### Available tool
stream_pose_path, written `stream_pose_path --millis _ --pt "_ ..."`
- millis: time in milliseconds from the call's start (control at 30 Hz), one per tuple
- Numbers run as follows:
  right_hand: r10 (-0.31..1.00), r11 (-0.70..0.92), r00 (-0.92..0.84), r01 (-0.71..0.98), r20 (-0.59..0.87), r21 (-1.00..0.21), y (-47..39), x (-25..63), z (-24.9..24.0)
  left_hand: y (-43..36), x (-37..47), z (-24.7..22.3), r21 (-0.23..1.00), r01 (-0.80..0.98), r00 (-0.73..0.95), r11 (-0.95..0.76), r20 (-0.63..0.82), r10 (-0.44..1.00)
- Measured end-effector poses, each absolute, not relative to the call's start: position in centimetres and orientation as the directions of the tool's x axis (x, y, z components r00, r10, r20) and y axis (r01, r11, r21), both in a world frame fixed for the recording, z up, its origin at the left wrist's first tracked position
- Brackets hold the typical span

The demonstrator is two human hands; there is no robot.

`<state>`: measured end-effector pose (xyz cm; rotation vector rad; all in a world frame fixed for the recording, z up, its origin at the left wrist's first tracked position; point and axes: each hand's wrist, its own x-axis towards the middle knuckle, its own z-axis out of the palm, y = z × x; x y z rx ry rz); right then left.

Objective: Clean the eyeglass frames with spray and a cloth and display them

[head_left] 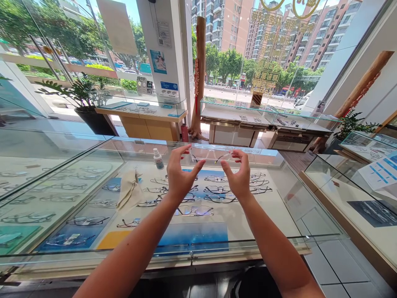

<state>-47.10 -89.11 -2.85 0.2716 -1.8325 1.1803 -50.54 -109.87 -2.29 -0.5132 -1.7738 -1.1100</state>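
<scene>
Aloft, eyeglasses (211, 151) between both hands (182, 173).

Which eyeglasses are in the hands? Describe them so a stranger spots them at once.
Start at the glass display case facing the person. Above it, the left hand and right hand hold up eyeglasses whose front looks nearly clear. Only these are in hand; the neighbouring spectacle frames lie under the glass.

Glasses (211, 149) partly hidden by fingers (180, 152); forearms (124, 256) cut off by bottom edge; bottle label (159, 162) too small.
</scene>
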Motion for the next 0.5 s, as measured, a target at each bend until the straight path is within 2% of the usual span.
stream_pose_path --millis 500 --pt "0.296 0.54 -0.508 -0.61 0.809 -0.581 -88.98 -46.85 -2.62 -109.73 -50.73 -2.77 0.545 0.696 -0.565 0.468 0.817 -0.11"
